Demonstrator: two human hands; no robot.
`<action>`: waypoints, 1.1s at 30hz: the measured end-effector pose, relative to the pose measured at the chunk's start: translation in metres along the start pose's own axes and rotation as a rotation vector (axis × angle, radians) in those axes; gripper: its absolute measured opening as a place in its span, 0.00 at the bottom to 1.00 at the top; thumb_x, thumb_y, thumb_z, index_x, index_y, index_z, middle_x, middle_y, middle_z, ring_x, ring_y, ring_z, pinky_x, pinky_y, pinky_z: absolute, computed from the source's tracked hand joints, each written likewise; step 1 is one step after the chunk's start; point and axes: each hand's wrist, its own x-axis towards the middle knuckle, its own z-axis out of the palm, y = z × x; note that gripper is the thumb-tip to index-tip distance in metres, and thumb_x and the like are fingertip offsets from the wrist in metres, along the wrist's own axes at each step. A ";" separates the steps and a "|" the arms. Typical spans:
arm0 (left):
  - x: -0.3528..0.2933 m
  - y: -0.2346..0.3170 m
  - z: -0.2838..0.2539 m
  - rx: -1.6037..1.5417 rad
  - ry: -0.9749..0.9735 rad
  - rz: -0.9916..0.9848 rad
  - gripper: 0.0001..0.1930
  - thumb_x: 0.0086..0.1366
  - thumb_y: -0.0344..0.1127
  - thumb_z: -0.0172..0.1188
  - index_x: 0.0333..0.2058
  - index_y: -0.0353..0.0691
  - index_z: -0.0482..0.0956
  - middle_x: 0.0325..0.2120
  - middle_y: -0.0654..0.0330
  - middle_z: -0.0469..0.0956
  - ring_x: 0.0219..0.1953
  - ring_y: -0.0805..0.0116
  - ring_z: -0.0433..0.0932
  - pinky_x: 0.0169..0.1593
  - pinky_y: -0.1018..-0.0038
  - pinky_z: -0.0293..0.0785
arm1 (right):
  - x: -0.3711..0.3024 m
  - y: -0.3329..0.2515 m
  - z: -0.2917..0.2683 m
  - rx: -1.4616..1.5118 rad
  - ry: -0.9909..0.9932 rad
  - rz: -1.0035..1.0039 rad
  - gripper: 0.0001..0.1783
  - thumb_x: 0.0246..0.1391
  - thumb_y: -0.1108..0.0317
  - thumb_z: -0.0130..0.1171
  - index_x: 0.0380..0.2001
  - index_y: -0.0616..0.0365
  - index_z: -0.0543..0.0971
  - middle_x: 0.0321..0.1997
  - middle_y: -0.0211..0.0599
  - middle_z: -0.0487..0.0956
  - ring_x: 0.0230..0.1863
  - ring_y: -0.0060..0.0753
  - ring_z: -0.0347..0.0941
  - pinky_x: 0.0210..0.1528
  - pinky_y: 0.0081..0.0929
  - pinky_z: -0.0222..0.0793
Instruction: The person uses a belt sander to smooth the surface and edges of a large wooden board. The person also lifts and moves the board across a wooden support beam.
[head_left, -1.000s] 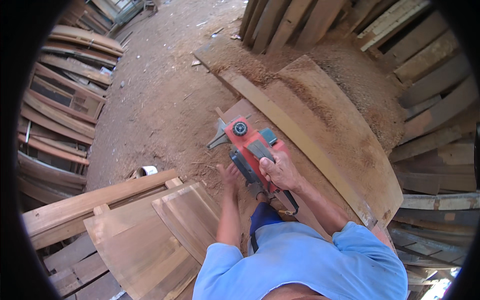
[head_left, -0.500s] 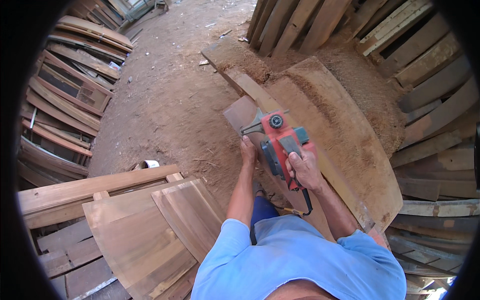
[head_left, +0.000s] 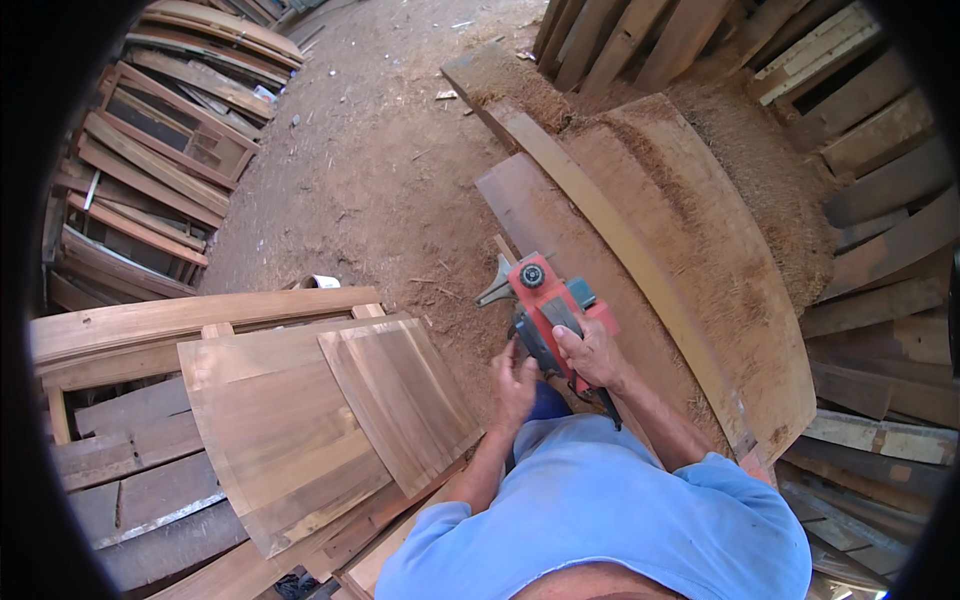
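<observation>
My right hand [head_left: 590, 355] is wrapped round the rear handle of a red and black electric hand planer [head_left: 545, 290]. A round black knob sits at its front, and a metal fence bracket sticks out on its left. The planer is over the left edge of a reddish-brown board [head_left: 570, 225]; I cannot tell whether its sole touches the wood. Close by the planer's black left side is my left hand [head_left: 514, 385], its fingers loosely bent and apart, with nothing visible in them. A dark cord trails from the planer's back end.
A long curved yellowish strip [head_left: 640, 270] lies right of the board, on a broad shaving-covered wooden slab [head_left: 720, 250]. Wooden panels [head_left: 290, 430] lie to the left. Stacked planks and frames [head_left: 160, 160] line the far left; more planks [head_left: 890, 260] lean at right.
The planer and my right hand have come back toward my body. My left hand has left the front of the board and moved back beside the planer. The view has shifted slightly.
</observation>
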 end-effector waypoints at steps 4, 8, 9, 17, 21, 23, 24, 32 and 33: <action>-0.002 0.020 0.033 0.143 0.048 0.149 0.37 0.70 0.43 0.70 0.72 0.32 0.67 0.57 0.38 0.74 0.59 0.41 0.73 0.65 0.55 0.70 | 0.004 0.013 0.005 0.083 0.020 0.167 0.32 0.68 0.41 0.59 0.38 0.67 0.79 0.28 0.39 0.80 0.31 0.35 0.80 0.35 0.40 0.75; 0.033 0.030 0.038 0.079 0.071 0.042 0.37 0.69 0.39 0.71 0.71 0.31 0.68 0.55 0.38 0.74 0.59 0.40 0.73 0.64 0.55 0.71 | 0.027 0.015 0.007 -0.107 0.103 0.021 0.32 0.68 0.42 0.59 0.38 0.70 0.80 0.29 0.50 0.82 0.34 0.43 0.82 0.39 0.43 0.76; 0.043 0.031 0.038 0.088 0.099 0.053 0.36 0.68 0.38 0.71 0.70 0.31 0.68 0.55 0.38 0.74 0.58 0.41 0.73 0.64 0.55 0.71 | 0.038 0.013 0.007 -0.133 0.098 0.032 0.33 0.68 0.42 0.60 0.38 0.71 0.80 0.30 0.52 0.82 0.35 0.45 0.83 0.40 0.44 0.76; 0.191 0.029 0.002 0.053 0.188 0.058 0.31 0.68 0.38 0.72 0.67 0.36 0.74 0.49 0.39 0.77 0.56 0.42 0.74 0.60 0.54 0.73 | 0.187 -0.021 0.019 -0.208 0.084 -0.102 0.33 0.69 0.44 0.58 0.42 0.72 0.80 0.36 0.66 0.84 0.43 0.61 0.85 0.45 0.49 0.77; 0.299 0.033 -0.023 -0.120 0.204 0.131 0.22 0.69 0.38 0.70 0.57 0.33 0.82 0.41 0.43 0.84 0.46 0.53 0.83 0.52 0.57 0.78 | 0.294 -0.034 0.033 -0.470 0.131 -0.412 0.16 0.74 0.56 0.52 0.42 0.58 0.81 0.30 0.55 0.82 0.35 0.53 0.82 0.38 0.47 0.74; 0.332 0.041 -0.037 -0.143 0.152 0.051 0.18 0.70 0.38 0.70 0.53 0.33 0.84 0.37 0.45 0.87 0.40 0.60 0.86 0.46 0.59 0.81 | 0.330 -0.042 0.036 -0.727 0.164 -0.610 0.15 0.75 0.57 0.50 0.43 0.56 0.81 0.31 0.57 0.82 0.36 0.57 0.82 0.39 0.49 0.74; 0.337 0.044 -0.041 -0.133 0.160 0.071 0.17 0.70 0.37 0.69 0.52 0.33 0.85 0.36 0.47 0.88 0.38 0.62 0.86 0.44 0.61 0.81 | 0.334 -0.044 0.038 -0.694 0.173 -0.642 0.16 0.75 0.56 0.51 0.42 0.56 0.81 0.30 0.57 0.81 0.35 0.56 0.82 0.39 0.48 0.74; 0.209 0.031 -0.007 -0.136 0.135 0.158 0.22 0.69 0.38 0.71 0.57 0.35 0.83 0.33 0.48 0.84 0.33 0.61 0.81 0.41 0.60 0.79 | 0.193 -0.021 0.025 -0.210 0.085 -0.135 0.28 0.70 0.45 0.56 0.41 0.65 0.81 0.30 0.53 0.81 0.35 0.48 0.81 0.41 0.46 0.73; 0.176 0.028 0.004 -0.087 0.148 0.141 0.24 0.68 0.39 0.71 0.60 0.36 0.81 0.33 0.49 0.82 0.33 0.59 0.79 0.41 0.60 0.77 | 0.161 -0.012 0.022 -0.217 0.099 -0.050 0.32 0.68 0.42 0.58 0.43 0.69 0.81 0.34 0.61 0.83 0.40 0.58 0.84 0.45 0.48 0.75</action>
